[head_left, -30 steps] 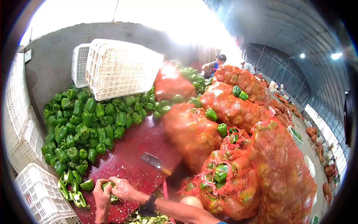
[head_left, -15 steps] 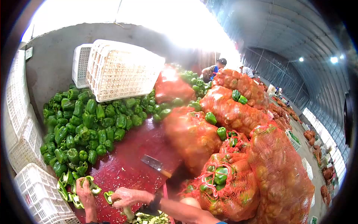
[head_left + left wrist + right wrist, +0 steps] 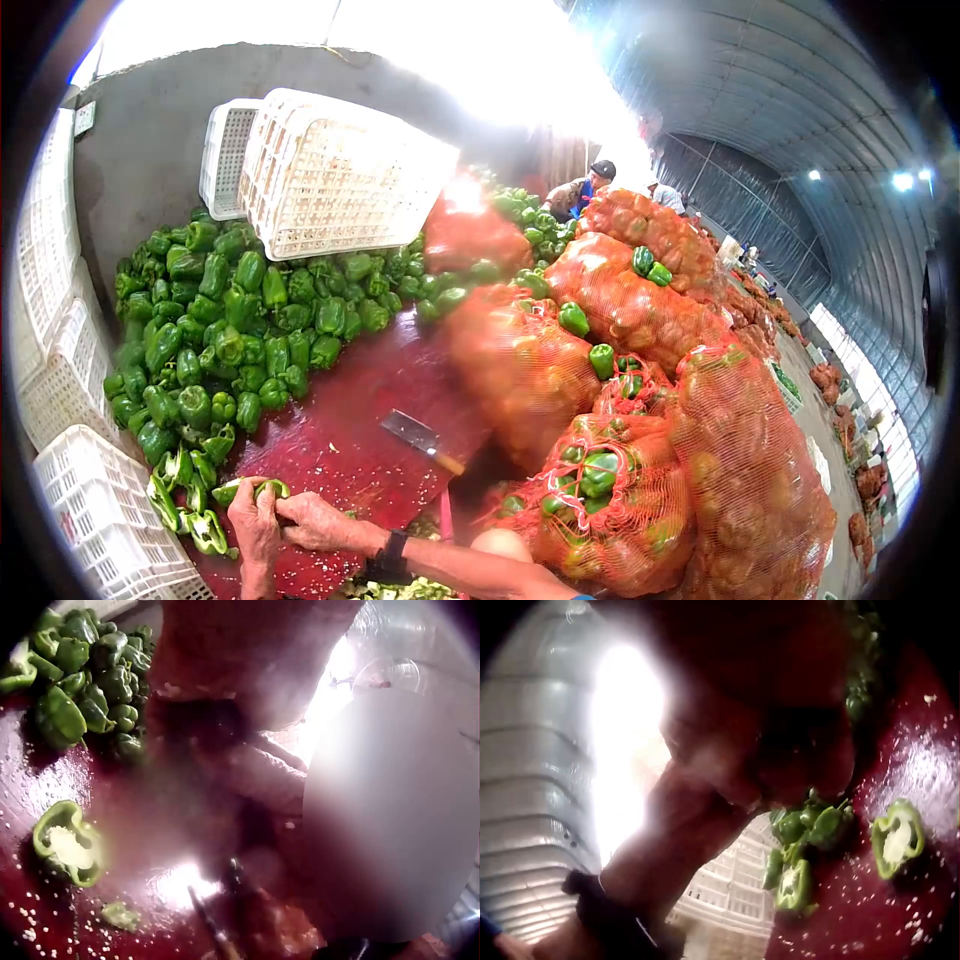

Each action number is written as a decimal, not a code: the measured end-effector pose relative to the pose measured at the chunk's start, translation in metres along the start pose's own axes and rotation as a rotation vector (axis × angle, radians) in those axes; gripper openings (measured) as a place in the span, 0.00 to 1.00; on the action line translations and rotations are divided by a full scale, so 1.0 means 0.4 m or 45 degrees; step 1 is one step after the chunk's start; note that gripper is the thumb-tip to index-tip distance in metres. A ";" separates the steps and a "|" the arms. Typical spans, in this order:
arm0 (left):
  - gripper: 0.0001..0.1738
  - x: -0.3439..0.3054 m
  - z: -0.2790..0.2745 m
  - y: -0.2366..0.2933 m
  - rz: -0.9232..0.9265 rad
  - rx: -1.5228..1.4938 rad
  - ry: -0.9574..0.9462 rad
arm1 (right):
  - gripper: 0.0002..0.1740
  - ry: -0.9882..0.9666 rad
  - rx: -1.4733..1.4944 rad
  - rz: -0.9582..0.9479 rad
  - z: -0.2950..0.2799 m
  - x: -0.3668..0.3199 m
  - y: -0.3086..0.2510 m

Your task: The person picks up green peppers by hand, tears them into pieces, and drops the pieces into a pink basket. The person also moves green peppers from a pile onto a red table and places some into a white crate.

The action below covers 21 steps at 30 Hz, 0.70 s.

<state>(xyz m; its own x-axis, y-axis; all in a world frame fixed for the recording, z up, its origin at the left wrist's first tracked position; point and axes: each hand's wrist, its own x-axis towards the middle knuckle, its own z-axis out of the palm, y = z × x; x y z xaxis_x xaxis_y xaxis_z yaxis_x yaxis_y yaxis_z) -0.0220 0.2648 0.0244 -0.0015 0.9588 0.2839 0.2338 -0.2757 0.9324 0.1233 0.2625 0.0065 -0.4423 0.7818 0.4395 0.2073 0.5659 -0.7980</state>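
My left hand (image 3: pixel 257 527) and right hand (image 3: pixel 318 524) are close together over the red work surface (image 3: pixel 335 460). Their fingers pinch a piece of cut green bell pepper (image 3: pixel 279 488) between them, partly hidden behind the fingertips. Dark and blurred, the hands hide this piece in both wrist views. A halved bell pepper (image 3: pixel 898 840) lies cut side up on the red surface, its pale core showing; the left wrist view has this half (image 3: pixel 69 844) as well. Several cut peppers (image 3: pixel 207 530) sit left of my left hand.
A cleaver (image 3: pixel 410 430) lies flat to the right, beyond the hands. Whole green peppers (image 3: pixel 220 340) are heaped at the far left. White crates (image 3: pixel 110 520) stand along the left, and red mesh sacks (image 3: pixel 620 500) fill the right. Pepper scraps (image 3: pixel 405 589) lie at the near edge.
The hands were together on a pepper, then apart, the left by the cut pieces and the right with a piece. Now they have come together again, slightly further left. The cleaver stayed put.
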 end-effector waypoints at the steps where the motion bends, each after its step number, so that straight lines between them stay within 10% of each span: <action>1: 0.05 0.001 0.000 0.011 -0.016 -0.064 0.009 | 0.09 0.006 0.053 0.034 0.002 0.003 -0.004; 7: 0.07 0.045 -0.042 -0.039 -0.076 0.063 0.114 | 0.08 -0.057 0.517 0.304 0.017 0.020 0.009; 9: 0.08 0.065 -0.076 -0.022 -0.095 0.150 0.250 | 0.09 -0.540 0.402 0.429 -0.040 0.035 -0.044; 11: 0.08 0.087 -0.102 -0.055 -0.039 0.224 0.359 | 0.16 -0.935 0.222 -0.341 -0.044 0.022 0.002; 12: 0.08 0.091 -0.126 -0.078 -0.019 0.235 0.379 | 0.20 -1.218 0.097 0.227 -0.082 0.053 -0.082; 21: 0.13 0.085 -0.207 -0.090 -0.397 -0.941 0.713 | 0.04 -0.086 -0.673 0.117 -0.133 0.193 0.352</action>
<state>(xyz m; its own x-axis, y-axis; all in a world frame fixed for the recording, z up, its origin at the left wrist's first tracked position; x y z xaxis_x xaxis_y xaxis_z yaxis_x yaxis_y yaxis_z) -0.1108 0.3018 0.0190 -0.4660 0.8777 -0.1119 -0.5233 -0.1715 0.8347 0.1646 0.4164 -0.0502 -0.4530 0.8256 0.3364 0.6510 0.5641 -0.5080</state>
